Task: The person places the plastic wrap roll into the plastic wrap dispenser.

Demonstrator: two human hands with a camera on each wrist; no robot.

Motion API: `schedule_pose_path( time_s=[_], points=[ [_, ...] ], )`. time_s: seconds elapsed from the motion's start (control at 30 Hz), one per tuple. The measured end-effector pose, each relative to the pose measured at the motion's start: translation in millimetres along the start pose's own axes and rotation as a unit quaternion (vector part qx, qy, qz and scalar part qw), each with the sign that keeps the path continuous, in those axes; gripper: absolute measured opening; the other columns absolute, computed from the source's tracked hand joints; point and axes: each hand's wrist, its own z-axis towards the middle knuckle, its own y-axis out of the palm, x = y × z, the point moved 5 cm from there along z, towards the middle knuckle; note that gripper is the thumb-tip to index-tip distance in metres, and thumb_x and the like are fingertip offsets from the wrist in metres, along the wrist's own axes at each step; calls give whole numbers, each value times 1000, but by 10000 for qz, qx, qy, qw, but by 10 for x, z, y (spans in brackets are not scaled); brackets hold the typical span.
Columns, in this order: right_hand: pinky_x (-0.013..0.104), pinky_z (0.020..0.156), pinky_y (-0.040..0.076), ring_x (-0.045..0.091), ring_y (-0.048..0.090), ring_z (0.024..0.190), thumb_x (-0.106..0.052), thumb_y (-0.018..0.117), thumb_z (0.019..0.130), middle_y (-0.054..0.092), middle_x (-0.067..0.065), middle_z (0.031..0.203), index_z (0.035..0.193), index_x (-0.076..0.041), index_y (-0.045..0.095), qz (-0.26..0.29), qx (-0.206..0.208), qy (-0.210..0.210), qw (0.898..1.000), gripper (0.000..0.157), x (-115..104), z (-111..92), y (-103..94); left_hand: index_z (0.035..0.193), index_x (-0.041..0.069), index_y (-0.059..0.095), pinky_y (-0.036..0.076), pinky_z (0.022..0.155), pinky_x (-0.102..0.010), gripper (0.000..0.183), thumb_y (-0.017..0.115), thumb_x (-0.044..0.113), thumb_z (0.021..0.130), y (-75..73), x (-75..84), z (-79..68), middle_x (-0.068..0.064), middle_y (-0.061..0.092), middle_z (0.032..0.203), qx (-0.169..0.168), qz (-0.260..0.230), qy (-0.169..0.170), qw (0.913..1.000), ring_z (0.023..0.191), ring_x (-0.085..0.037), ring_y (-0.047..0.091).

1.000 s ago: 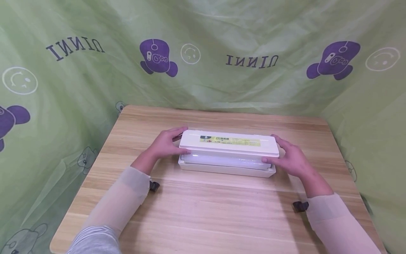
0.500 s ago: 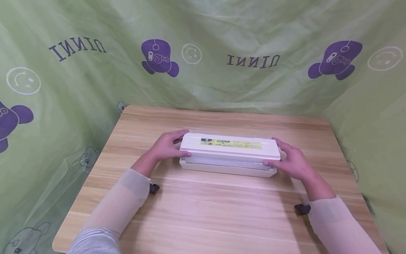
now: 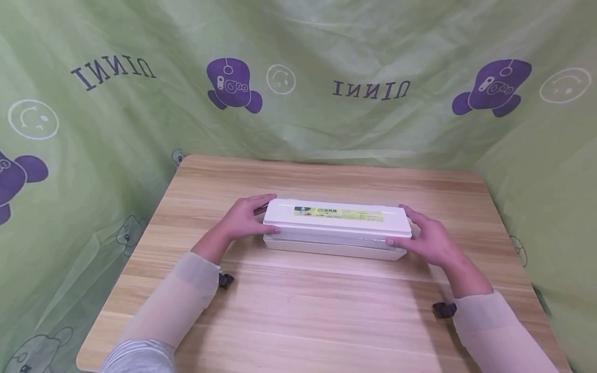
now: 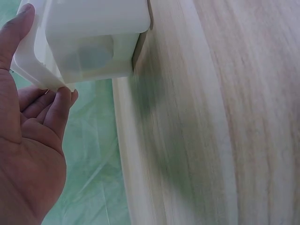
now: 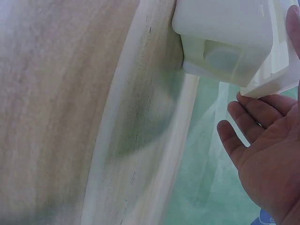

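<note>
A long white cling film dispenser sits on the table, its labelled lid [image 3: 280,210] slightly raised at the front above the base [image 3: 333,249]. A narrow strip of shiny film shows between them. My left hand [image 3: 240,218] holds the lid's left end, thumb along the front edge and fingers at the back. At the right end, my right hand [image 3: 434,241] grips the lid the same way. In the left wrist view, fingertips lie under the rim of the lid [image 4: 40,51]. The right wrist view shows fingers by the lid's edge, beside the base [image 5: 225,23].
The dispenser stands in the far half of a wood-grain table [image 3: 303,311]. Behind and beside the table hangs a green curtain [image 3: 298,129] with purple bears. A small black device [image 3: 226,281] is on the left wrist, another black device [image 3: 444,311] on the right.
Both hands have lowered the lid toward the base and slightly nearer the viewer. The gap at the front has narrowed, so less of the film roll shows. The base has stayed in place.
</note>
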Motion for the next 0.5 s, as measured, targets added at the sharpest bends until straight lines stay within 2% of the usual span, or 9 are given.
schedule_pose_path(
  time_s=[0.5],
  points=[
    [71, 113, 33, 54, 37, 143, -66, 83, 77, 40, 32, 157, 165, -10, 28, -78, -72, 143, 9998, 118, 30, -40, 60, 153, 5, 50, 43, 115, -35, 108, 94, 56, 68, 54, -7, -87, -14, 49, 156, -95, -216, -101, 9997, 135, -25, 57]
  ],
)
